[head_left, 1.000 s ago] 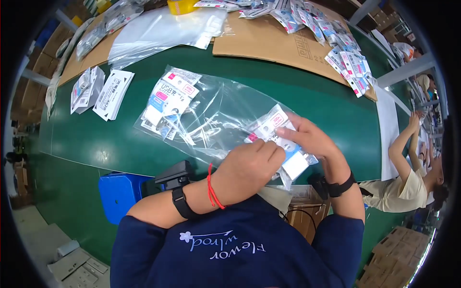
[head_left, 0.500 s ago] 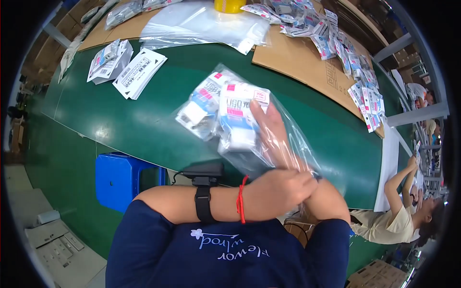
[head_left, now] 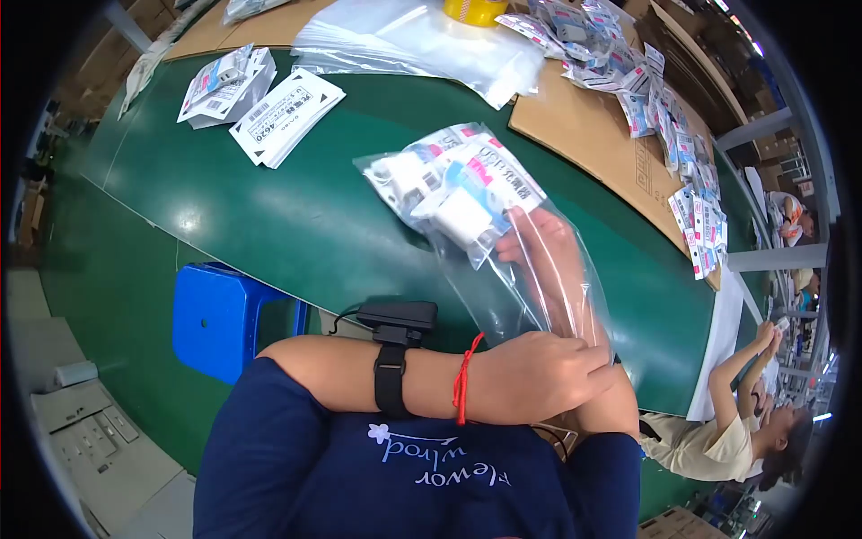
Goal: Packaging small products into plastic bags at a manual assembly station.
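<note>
In the head view, your right hand point(head_left: 530, 247) is pushed deep inside the clear plastic bag point(head_left: 503, 242), fingers closed around the small white packets point(head_left: 449, 193) bunched at its closed end, and the whole bag is lifted above the green table point(head_left: 269, 225), near its front edge and touching nothing on it. Your left hand point(head_left: 548, 373) crosses over your right forearm and is clenched on the bag's open mouth. Hold that mouth firmly and pull it toward your body while the right hand seats the packets flat against the bottom seam; that should stop them from riding back out as you withdraw. Ease the right hand out straight, since the thin film clings to the forearm and could drag packets with it. The stacks of printed label sheets point(head_left: 283, 112) lie well apart toward the table's far left, and the pile of spare clear bags point(head_left: 422, 49) sits at the far edge beside the cardboard sheet point(head_left: 593, 135), so you have room to set the bag down in front of you.
</note>
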`<action>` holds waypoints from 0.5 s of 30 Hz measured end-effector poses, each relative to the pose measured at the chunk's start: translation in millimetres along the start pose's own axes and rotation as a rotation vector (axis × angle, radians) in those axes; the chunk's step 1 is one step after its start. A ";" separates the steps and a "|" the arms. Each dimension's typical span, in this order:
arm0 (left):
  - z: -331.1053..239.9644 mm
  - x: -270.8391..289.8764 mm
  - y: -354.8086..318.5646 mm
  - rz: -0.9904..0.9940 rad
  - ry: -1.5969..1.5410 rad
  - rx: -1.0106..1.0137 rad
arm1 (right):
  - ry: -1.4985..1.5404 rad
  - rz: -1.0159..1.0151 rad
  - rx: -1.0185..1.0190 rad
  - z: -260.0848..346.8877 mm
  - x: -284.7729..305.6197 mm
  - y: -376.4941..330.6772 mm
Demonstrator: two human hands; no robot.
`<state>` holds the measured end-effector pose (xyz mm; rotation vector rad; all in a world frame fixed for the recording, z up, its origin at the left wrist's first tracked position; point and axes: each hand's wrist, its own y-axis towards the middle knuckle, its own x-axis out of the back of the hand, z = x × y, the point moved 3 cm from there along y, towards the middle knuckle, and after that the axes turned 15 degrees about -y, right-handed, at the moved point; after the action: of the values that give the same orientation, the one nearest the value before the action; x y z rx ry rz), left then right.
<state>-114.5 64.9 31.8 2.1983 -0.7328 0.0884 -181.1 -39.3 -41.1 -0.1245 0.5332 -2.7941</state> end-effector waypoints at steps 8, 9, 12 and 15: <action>-9.0 -17.9 -5.9 0.033 -0.091 -0.020 | 0.203 -0.094 0.077 16.0 -42.5 5.6; -9.7 -15.3 -3.5 0.024 -0.125 -0.039 | 0.186 -0.058 0.079 16.0 -49.2 8.2; -2.7 5.9 -7.2 -0.051 -0.026 0.026 | 0.144 0.032 0.066 17.0 -51.9 5.6; 4.0 46.0 2.4 -0.046 0.233 0.060 | 0.077 0.118 0.033 11.6 -39.7 -8.8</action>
<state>-78.3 38.9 44.1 2.2131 -0.5547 0.3408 -143.9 -23.5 -28.2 0.0215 0.4953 -2.6999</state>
